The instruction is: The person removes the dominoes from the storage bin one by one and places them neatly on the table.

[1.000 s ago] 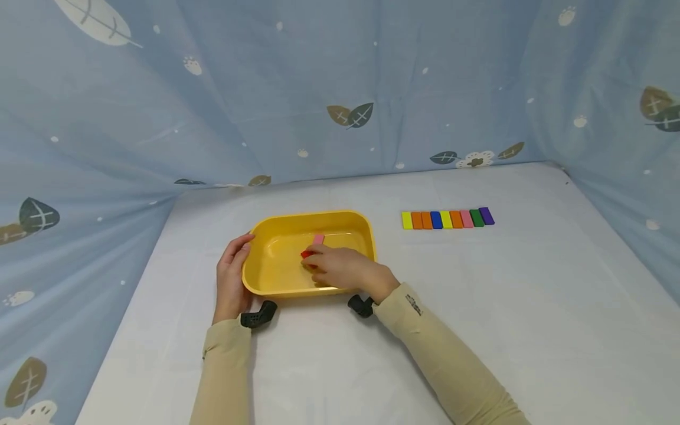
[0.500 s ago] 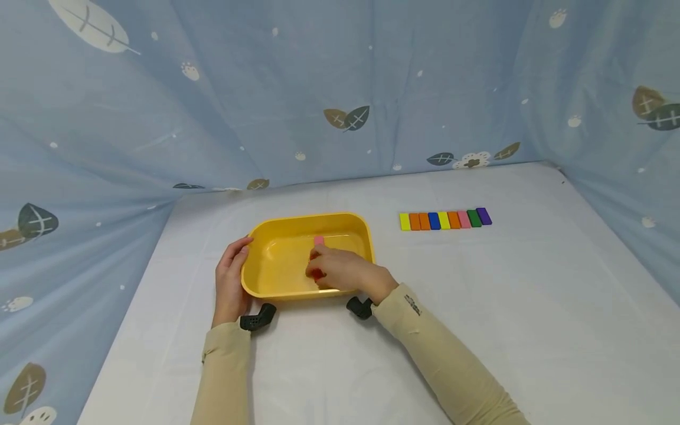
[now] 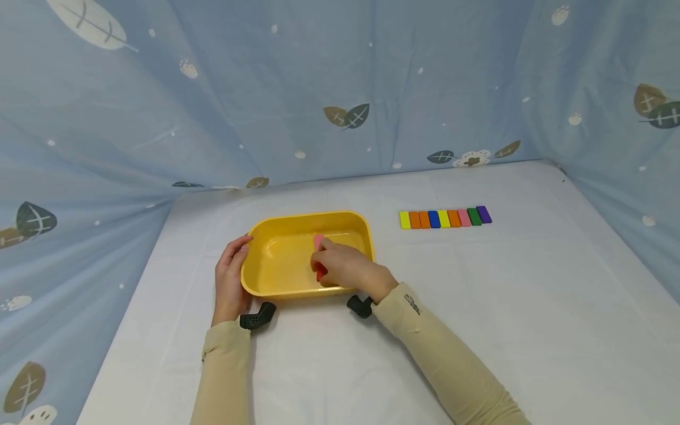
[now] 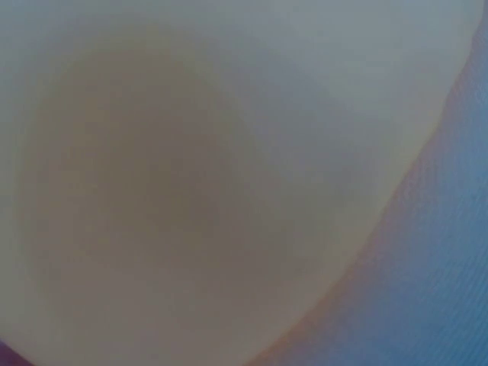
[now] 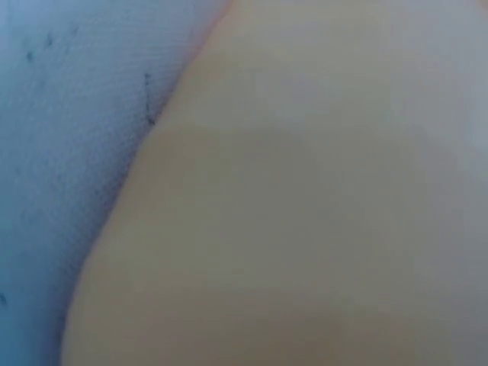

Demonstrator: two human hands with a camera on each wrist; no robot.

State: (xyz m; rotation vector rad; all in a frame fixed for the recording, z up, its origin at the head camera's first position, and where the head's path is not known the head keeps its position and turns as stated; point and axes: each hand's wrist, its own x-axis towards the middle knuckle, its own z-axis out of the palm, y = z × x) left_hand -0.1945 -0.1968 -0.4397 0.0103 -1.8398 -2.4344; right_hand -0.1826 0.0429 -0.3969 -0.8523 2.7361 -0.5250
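Note:
A yellow plastic tray (image 3: pixel 289 291) stands on the white-covered table. My left hand (image 3: pixel 231 283) holds its left side, fingers against the rim. Inside the tray my right hand (image 3: pixel 345 267) pinches a small red block (image 3: pixel 320 273), mostly covered by the fingers. Just beyond these fingers a pink block (image 3: pixel 318 241) lies on the tray floor, its near part hidden by the hand. Both wrist views are filled by blurred skin with some cloth at the edge, so the fingers do not show there.
Right of the tray, several coloured blocks (image 3: pixel 444 219) lie side by side in a row, from yellow at the left to purple at the right. Blue patterned cloth (image 3: pixel 297 88) hangs behind the table. Black wrist devices (image 3: pixel 258 316) sit at both cuffs.
My right hand has shifted slightly right and toward me inside the tray, with the red block at its fingers turning more upright in view. The left hand stays on the rim.

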